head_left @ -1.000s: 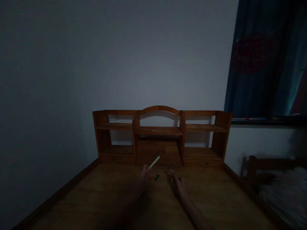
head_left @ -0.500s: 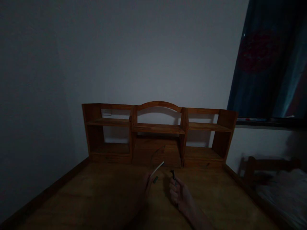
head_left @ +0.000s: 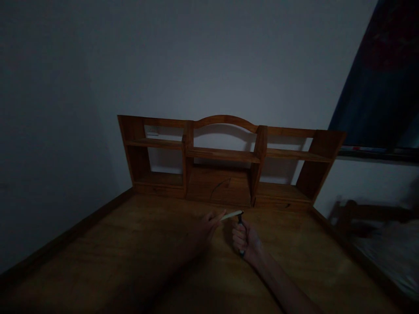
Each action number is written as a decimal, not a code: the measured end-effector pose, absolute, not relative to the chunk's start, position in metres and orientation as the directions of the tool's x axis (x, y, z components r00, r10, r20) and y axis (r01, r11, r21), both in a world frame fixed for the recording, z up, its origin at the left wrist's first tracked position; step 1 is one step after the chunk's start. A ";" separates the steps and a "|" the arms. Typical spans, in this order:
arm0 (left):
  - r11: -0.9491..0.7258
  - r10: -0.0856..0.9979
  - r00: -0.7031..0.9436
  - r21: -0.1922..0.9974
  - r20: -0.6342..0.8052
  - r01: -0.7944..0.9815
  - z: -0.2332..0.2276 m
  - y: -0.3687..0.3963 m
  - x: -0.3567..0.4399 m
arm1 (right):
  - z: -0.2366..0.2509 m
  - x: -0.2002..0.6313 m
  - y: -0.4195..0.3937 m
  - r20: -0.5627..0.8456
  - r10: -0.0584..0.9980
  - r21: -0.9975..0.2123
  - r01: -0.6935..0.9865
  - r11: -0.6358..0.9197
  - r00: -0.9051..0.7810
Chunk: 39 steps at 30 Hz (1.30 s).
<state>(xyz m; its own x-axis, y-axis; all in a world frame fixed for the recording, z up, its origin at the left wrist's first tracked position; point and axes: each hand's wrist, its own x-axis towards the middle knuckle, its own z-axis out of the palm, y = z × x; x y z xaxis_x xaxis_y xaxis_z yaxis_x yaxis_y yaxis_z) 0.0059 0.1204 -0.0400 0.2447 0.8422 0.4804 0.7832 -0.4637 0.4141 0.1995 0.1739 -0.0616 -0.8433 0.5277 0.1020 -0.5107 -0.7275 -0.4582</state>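
My left hand is closed on a thin pale stick, which points to the right above the wooden desk. My right hand is a fist around the handle of a slim dark tool with a short black head. The far end of the stick meets the tool's head, or lies just in front of it; the dim light hides which. What kind of tool it is cannot be made out.
A wooden shelf unit with several compartments stands along the desk's back, against a pale wall. Raised wooden edges run down both sides of the desk. To the right are a dark curtain and pale bedding.
The pale stick has swung toward level, and its tip has come to the tool's head. My hands are closer together. A small green item on the desk is no longer visible. The view has tilted down.
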 end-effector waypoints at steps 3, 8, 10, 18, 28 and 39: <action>-0.432 0.851 0.191 0.445 0.490 0.785 -0.042 0.125 0.001 | -0.060 0.204 0.175 0.119 0.517 -0.430 -0.514 -0.742 -0.847; -0.469 0.824 0.202 0.437 0.530 0.767 -0.042 0.127 0.000 | -0.055 0.204 0.172 0.085 0.518 -0.424 -0.502 -0.754 -0.851; -0.495 0.810 0.227 0.425 0.540 0.758 -0.041 0.126 0.003 | -0.054 0.203 0.171 0.063 0.505 -0.419 -0.482 -0.769 -0.861; -0.451 0.828 0.148 0.484 0.541 0.750 -0.036 0.121 0.006 | -0.053 0.202 0.169 0.054 0.503 -0.400 -0.480 -0.781 -0.863; -0.532 0.824 0.218 0.580 0.524 0.617 -0.035 0.120 0.010 | -0.061 0.198 0.173 0.051 0.516 -0.412 -0.489 -0.769 -0.855; -0.538 0.816 0.220 0.562 0.535 0.629 -0.031 0.115 0.009 | -0.058 0.198 0.169 0.054 0.517 -0.459 -0.481 -0.746 -0.854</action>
<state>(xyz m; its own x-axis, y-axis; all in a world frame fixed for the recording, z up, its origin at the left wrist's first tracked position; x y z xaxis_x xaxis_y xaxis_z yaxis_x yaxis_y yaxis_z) 0.0093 0.1146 -0.0305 0.2198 0.8159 0.5347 0.6291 -0.5375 0.5615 0.1981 0.1693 -0.0578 -0.8540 0.5174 0.0543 -0.4814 -0.7464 -0.4595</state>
